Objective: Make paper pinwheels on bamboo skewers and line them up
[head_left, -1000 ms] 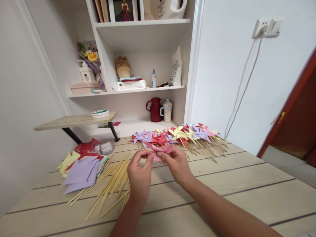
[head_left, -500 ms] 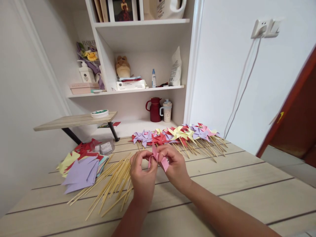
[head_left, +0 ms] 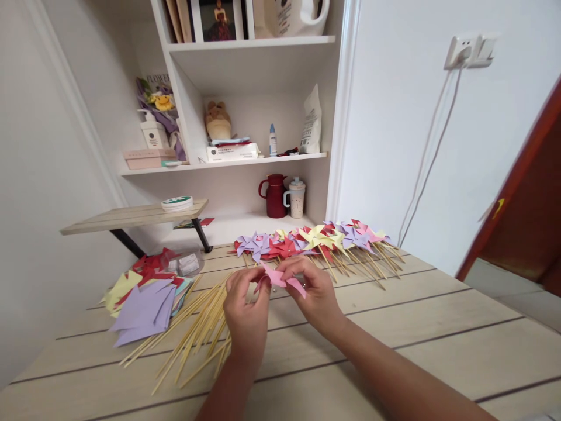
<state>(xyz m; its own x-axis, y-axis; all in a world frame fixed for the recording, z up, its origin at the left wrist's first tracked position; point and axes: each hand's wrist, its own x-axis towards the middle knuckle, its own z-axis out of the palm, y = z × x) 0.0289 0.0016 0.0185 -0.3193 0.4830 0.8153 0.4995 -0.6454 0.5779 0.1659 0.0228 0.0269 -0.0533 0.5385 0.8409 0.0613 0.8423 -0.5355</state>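
Observation:
A folded pink paper pinwheel [head_left: 275, 277] is held above the table between both hands. My left hand [head_left: 248, 307] pinches its left side with thumb and fingers. On the other side, my right hand [head_left: 313, 292] grips the right part, one pink blade sticking out below the fingers. A small shiny bit shows just under the paper, too small to name. Beside my left hand lies a bundle of thin wooden sticks [head_left: 197, 327]. Behind the hands, finished pinwheels on sticks [head_left: 319, 237] in purple, red, yellow and pink are heaped in a row.
Purple paper squares [head_left: 142, 310] lie at the left with yellow and red paper pieces. Near them is a clear plastic box [head_left: 189, 263], close to a small raised shelf [head_left: 131, 214]. A red jug [head_left: 276, 196] and a cup [head_left: 297, 199] stand at the back.
The pink pinwheel has tipped from upright to flatter between my fingers. My left hand has shifted slightly left, and my hands are a little farther apart.

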